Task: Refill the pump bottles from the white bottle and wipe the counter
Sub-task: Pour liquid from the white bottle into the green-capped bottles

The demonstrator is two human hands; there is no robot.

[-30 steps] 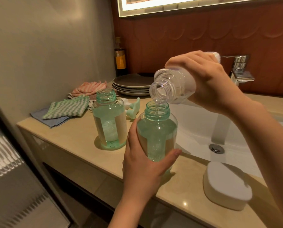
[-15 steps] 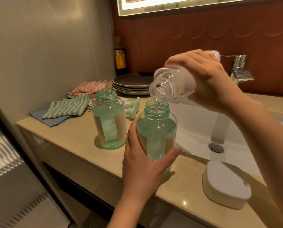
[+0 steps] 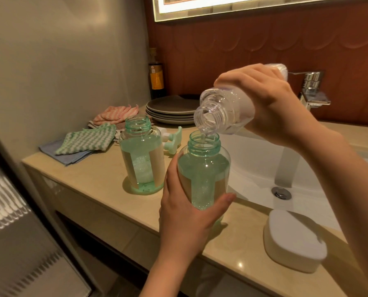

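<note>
A green-tinted clear plastic pump bottle [image 3: 142,159] is standing uncapped on the beige tabletop [image 3: 88,181]; the left hand [image 3: 185,215] is wrapping its fingers [image 3: 223,201] around a second green bottle [image 3: 203,168] beside it. Above, the right hand [image 3: 270,103] is gripping the tilted translucent white bottle [image 3: 225,112] mid-body, pouring: smooth plastic, probably slippery when wet.

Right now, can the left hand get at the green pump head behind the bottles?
Probably not yet. The left hand grips the near green bottle under the pouring white bottle, and the pump head lies behind it, beside the far green bottle. Once freed, likely yes.
</note>
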